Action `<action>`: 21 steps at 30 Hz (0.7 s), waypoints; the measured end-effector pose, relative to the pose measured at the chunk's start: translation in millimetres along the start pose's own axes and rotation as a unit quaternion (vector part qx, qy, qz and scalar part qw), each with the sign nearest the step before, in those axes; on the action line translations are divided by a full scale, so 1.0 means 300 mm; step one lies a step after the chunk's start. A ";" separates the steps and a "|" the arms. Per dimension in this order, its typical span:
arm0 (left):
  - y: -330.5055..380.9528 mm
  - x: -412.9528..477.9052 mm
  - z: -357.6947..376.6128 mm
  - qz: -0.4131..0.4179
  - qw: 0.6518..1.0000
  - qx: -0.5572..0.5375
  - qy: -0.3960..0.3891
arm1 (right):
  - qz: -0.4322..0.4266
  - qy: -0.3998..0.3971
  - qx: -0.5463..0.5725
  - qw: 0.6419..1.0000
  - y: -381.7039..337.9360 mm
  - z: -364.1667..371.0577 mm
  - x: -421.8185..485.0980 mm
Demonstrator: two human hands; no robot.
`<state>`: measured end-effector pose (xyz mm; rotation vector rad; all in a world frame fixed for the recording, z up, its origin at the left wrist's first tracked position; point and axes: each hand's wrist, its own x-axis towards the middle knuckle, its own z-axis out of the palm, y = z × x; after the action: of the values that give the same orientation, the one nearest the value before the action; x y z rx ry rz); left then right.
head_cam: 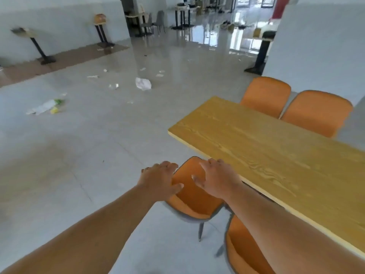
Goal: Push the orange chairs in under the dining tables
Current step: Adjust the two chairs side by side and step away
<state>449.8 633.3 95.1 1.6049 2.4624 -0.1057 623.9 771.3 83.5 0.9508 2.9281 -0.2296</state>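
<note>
An orange chair (pixel 194 196) with grey legs stands at the near left corner of the long wooden dining table (pixel 276 155), its seat mostly out from under the top. My left hand (pixel 158 180) holds the left edge of its backrest, fingers behind and thumb on the front. My right hand (pixel 217 180) lies on the top right of the backrest with fingers spread. A second orange chair (pixel 243 252) stands close at the lower right, partly hidden by my right arm. Two more orange chairs (pixel 264 95) (pixel 316 113) sit at the table's far side.
The grey tiled floor to the left is open, with litter on it: a crumpled white bag (pixel 143 83), a plastic bottle (pixel 45 106) and paper scraps. Pedestal tables (pixel 39 48) (pixel 260 54) stand by the walls. More tables and grey chairs stand far back.
</note>
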 end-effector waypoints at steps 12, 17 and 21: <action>0.078 0.218 0.363 0.300 0.942 0.041 -0.143 | 0.358 -0.085 0.102 0.924 -0.052 0.368 -0.408; 0.130 0.222 0.570 0.345 0.918 0.068 -0.180 | 0.394 -0.136 0.135 0.899 -0.021 0.559 -0.492; 0.116 0.243 0.713 0.334 0.920 0.079 -0.189 | 0.396 -0.165 0.141 0.892 0.001 0.715 -0.527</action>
<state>480.4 677.0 -127.4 2.1563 1.5589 -0.4641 753.4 646.1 -113.1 1.8276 2.0183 -0.6837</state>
